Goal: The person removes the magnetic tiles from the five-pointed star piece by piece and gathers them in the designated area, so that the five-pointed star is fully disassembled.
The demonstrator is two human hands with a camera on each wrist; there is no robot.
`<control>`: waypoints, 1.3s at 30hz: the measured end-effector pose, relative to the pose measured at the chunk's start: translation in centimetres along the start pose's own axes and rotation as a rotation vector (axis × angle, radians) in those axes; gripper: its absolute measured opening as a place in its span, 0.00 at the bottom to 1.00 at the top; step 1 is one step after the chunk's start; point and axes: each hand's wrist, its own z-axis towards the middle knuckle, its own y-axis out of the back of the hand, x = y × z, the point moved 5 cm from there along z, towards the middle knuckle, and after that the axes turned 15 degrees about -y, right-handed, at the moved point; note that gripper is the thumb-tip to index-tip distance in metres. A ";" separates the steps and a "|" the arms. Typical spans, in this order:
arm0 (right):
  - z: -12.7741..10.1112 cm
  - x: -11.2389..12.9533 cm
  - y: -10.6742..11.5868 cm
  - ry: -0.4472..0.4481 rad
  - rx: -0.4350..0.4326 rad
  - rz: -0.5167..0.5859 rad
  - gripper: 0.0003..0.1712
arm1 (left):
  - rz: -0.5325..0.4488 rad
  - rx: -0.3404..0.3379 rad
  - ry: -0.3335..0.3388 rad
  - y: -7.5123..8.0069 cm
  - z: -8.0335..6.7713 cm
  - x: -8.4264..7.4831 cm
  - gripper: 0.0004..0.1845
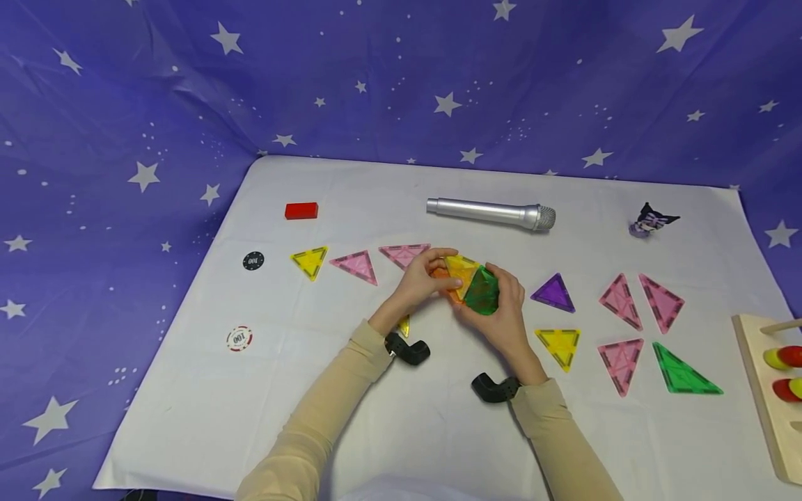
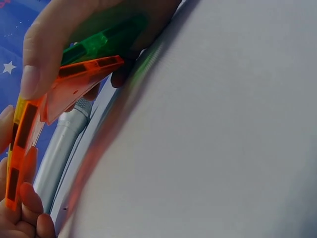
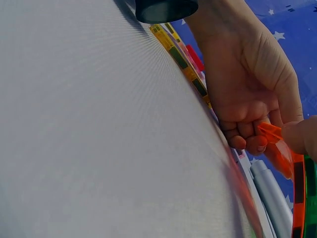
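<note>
In the head view, both hands hold a cluster of translucent triangular magnetic tiles above the middle of the white table. My left hand [image 1: 415, 284] pinches the cluster's left side, its thumb over a yellow tile [image 1: 462, 267]. With its fingers around the right edge, my right hand [image 1: 505, 321] grips a green tile [image 1: 482, 292]. Orange tiles [image 2: 79, 82] sit behind the yellow and green ones, meeting at an angle in the left wrist view. Partly hidden by the left wrist, another yellow tile [image 1: 404, 325] lies on the table.
Pink tiles [image 1: 357, 266], yellow tiles [image 1: 559, 348], a purple tile [image 1: 554, 293] and a green triangle [image 1: 686, 372] lie around. Further back are a silver microphone [image 1: 489, 211], a red block [image 1: 301, 211] and a small figure [image 1: 648, 223]. Poker chips [image 1: 253, 261] lie left; a wooden rack [image 1: 761, 396] stands right.
</note>
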 end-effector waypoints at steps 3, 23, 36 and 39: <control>0.0 0.1 0.0 -0.006 0.005 0.015 0.47 | -0.014 -0.013 0.010 0.3 0.1 0.9 0.29; 0.0 0.1 -0.1 0.017 0.035 -0.016 0.47 | -0.019 -0.019 0.011 1.2 0.1 1.7 0.28; 0.0 0.1 -0.2 0.007 0.040 -0.028 0.47 | -0.019 -0.082 -0.045 2.5 -0.4 0.3 0.30; 0.1 0.1 -0.2 0.006 0.042 -0.029 0.46 | 0.048 -0.048 -0.049 2.5 -0.7 -1.0 0.30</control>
